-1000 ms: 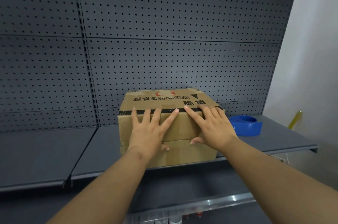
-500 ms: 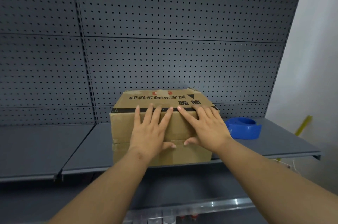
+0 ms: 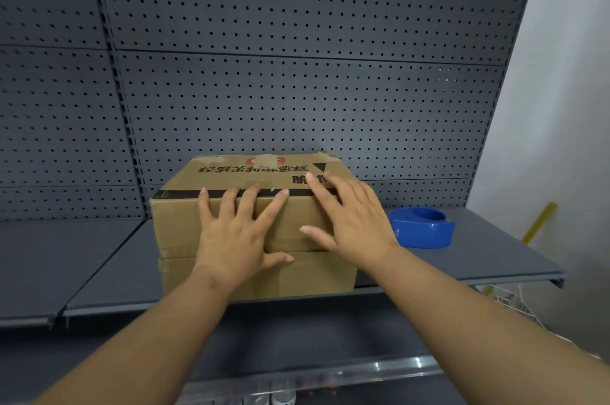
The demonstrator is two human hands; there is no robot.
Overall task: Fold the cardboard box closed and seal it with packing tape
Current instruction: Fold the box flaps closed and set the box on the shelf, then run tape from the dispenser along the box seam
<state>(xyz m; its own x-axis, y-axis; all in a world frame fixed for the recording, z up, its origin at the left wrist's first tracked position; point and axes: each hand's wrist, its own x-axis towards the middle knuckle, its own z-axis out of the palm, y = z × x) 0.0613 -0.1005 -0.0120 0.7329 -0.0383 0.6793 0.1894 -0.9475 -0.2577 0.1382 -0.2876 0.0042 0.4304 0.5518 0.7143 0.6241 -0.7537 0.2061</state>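
Note:
A brown cardboard box (image 3: 185,226) with black print and a black stripe stands on the grey shelf (image 3: 495,259), its flaps folded shut on the near face. My left hand (image 3: 237,233) presses flat on that face with fingers spread, fingertips at the black stripe. My right hand (image 3: 350,216) lies flat beside it, fingers reaching over the upper edge onto the printed side. A blue tape dispenser (image 3: 421,226) sits on the shelf just right of the box, untouched.
A grey pegboard wall (image 3: 297,90) rises behind the shelf. A yellow stick (image 3: 538,223) leans by the white wall at right. A lower shelf edge with a clear price strip (image 3: 363,371) runs below my arms.
My right hand has slid up, its fingers now over the box's upper edge. The left hand stays pressed on the face. The view has shifted a little.

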